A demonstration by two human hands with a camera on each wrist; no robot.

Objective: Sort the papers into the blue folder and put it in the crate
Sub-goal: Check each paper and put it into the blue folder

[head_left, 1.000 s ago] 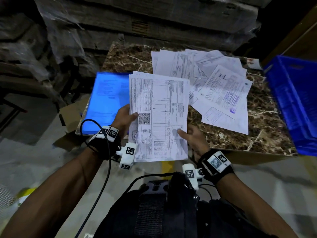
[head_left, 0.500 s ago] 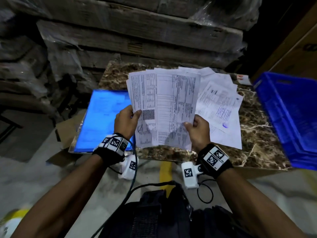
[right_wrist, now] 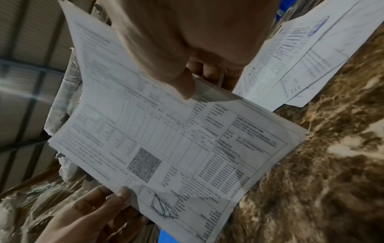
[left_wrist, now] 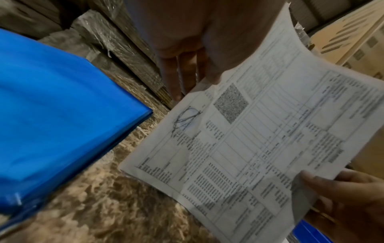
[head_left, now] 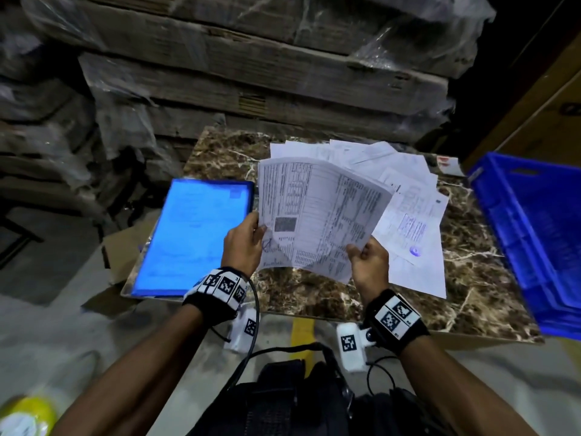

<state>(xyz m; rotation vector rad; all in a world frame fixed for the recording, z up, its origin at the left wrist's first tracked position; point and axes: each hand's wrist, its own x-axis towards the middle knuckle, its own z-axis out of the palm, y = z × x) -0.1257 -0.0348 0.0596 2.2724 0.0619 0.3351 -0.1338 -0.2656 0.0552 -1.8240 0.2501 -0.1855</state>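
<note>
Fingers [right_wrist: 188, 85] of my right hand [head_left: 371, 262] pinch the lower right corner of a small sheaf of printed papers [head_left: 317, 215], thumb on the printed face and the other fingers curled behind it. My left hand [head_left: 243, 243] grips the opposite edge the same way, thumb laid on the page beside the dark square code, the rest of the fingers tucked under. Between the two hands the sheaf is lifted clear of the marble-patterned tabletop [head_left: 471, 272] and bows upward along its middle, its top edge tipped away from me. From the right wrist view the sheaf shows several sheet edges stacked together at my thumb, though how many sheets I cannot tell; that view is soft.

On the tabletop, to my left of the held sheets, the blue folder [head_left: 195, 237] lies flat and closed, its near corner reaching the table's front edge. Beyond and to the right of my hands more loose papers [head_left: 412, 221] lie fanned and overlapping on the table; the nearest one carries a blue round stamp close to its lower corner. The blue crate [head_left: 534, 240] stands at the right end of the table, its open top towards me, apart from the loose papers.

Stacked cardboard boxes wrapped in clear plastic [head_left: 251, 73] rise behind the table. Marker-tagged bands [head_left: 394, 313] sit on both my wrists, with a black cable [head_left: 254, 316] running from the left one.
</note>
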